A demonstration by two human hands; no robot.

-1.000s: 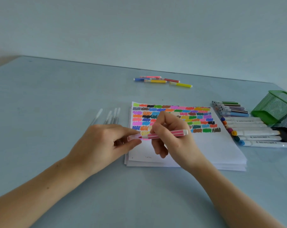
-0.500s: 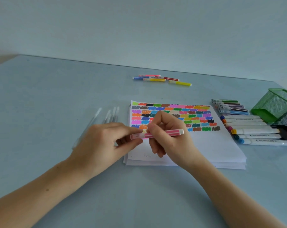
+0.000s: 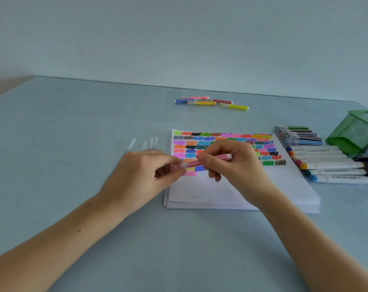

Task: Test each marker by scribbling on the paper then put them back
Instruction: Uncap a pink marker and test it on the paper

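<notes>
A pink striped marker (image 3: 222,158) lies level between both hands, above a stack of white paper (image 3: 231,192) covered in rows of coloured scribbles. My left hand (image 3: 140,175) pinches the marker's clear cap end with thumb and forefinger. My right hand (image 3: 233,163) grips its barrel, fingers curled round it. Whether the cap is seated on the tip is hidden by my fingers.
Several thin markers (image 3: 212,102) lie at the back of the table. More thin markers (image 3: 299,134) and thick white markers (image 3: 330,165) lie right of the paper. A green mesh holder (image 3: 356,131) is tipped at the far right. Clear caps (image 3: 151,143) lie left of the paper.
Both hands and the pink marker have drifted slightly left and up over the paper; the grip on the marker is the same.
</notes>
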